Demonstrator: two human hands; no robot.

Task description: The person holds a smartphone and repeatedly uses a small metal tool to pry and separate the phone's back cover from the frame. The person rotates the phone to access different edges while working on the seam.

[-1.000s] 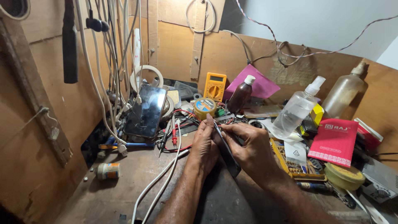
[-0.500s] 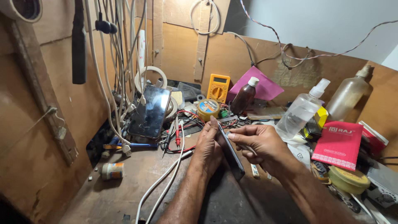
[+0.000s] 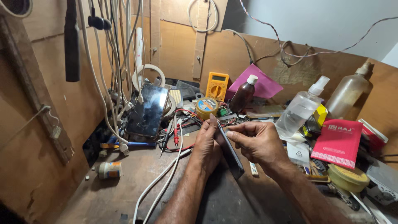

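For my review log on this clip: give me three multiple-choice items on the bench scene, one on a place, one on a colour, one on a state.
1. Where does the phone with the plugged-in cable stand?
A. left of the hands, propped against cables
B. on the red booklet
C. hanging on the wall

2. What colour is the multimeter?
A. blue
B. yellow
C. green

3. How is the dark phone held?
A. flat on the bench
B. on edge between the left hand and right hand
C. by one hand only

Answers: A, it leans upright left of the hands; B, its case is yellow; B, both hands grip it edge-up.
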